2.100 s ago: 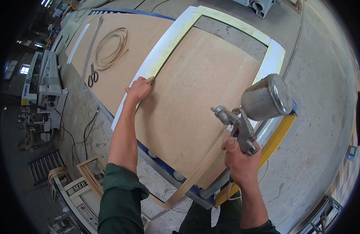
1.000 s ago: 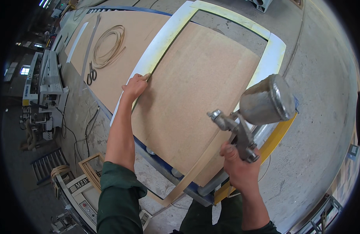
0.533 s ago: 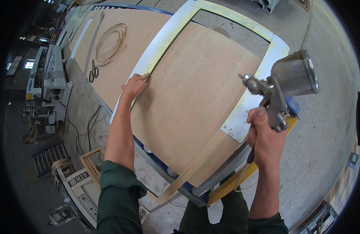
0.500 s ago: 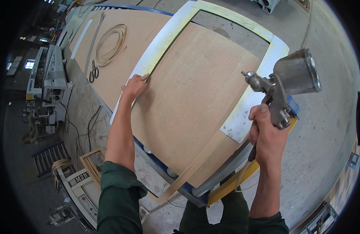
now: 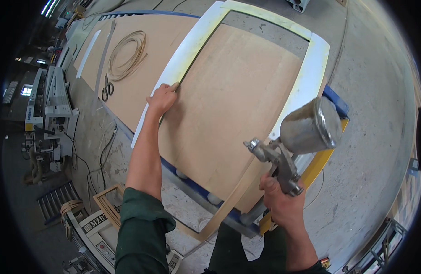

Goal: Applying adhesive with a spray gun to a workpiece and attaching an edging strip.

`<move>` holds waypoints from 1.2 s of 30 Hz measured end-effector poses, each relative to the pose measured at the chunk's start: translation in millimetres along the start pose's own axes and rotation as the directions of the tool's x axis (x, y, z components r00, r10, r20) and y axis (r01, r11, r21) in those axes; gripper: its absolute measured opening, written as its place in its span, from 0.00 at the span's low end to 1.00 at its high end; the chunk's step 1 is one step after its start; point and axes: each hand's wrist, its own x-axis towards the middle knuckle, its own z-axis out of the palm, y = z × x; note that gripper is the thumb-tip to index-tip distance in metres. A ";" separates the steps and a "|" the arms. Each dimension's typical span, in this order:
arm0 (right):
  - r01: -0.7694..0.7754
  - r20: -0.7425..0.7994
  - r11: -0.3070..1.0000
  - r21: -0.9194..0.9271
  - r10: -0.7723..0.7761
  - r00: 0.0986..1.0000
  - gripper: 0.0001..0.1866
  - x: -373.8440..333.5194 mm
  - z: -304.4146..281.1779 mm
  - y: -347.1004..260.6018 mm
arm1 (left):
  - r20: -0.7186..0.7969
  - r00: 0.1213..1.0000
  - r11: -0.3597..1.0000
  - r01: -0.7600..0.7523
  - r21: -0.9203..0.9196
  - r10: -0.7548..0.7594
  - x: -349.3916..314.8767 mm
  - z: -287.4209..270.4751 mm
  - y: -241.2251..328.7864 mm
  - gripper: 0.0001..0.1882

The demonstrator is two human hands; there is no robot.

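My left hand (image 5: 163,98) grips the left rail of a large rounded frame (image 5: 179,63), its fingers hooked over the inner edge. White and yellowish coating covers the far side and both long rails; the near rail is bare wood. Inside the frame's opening a flat brown board (image 5: 240,86) shows underneath. A metal spray gun (image 5: 283,160) with a silver cup on top is in my right hand (image 5: 283,203), the fist wrapped round its handle. Above the near right corner of the frame, the gun has its nozzle facing left. Its cup hides part of the right rail.
On the board at the left lie a coil of thin strip (image 5: 127,57) and black-handled scissors (image 5: 107,88). A yellow bar (image 5: 321,157) and blue stand parts (image 5: 336,101) edge the right side. Machines (image 5: 60,98) stand at far left; cables (image 5: 103,157) run across the floor.
The spray gun has swung left and nearer to me, from beside the right rail to the near right corner. My left hand keeps its hold on the frame.
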 end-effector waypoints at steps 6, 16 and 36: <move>-0.012 0.000 0.999 0.034 0.012 1.000 0.25 -52.9 35.1 36.6 | -0.108 0.992 0.904 -0.106 -0.414 0.067 19.0 13.3 -27.3 0.38; 0.090 -0.108 0.993 0.082 -0.081 0.991 0.25 -54.2 55.3 36.4 | 0.026 0.985 0.975 -0.163 -0.152 0.169 3.8 -10.2 -23.0 0.41; -0.021 -0.053 0.998 0.061 0.024 0.998 0.23 -77.4 66.5 56.9 | 0.185 0.975 0.830 0.001 -0.558 0.124 11.1 -20.4 -38.3 0.50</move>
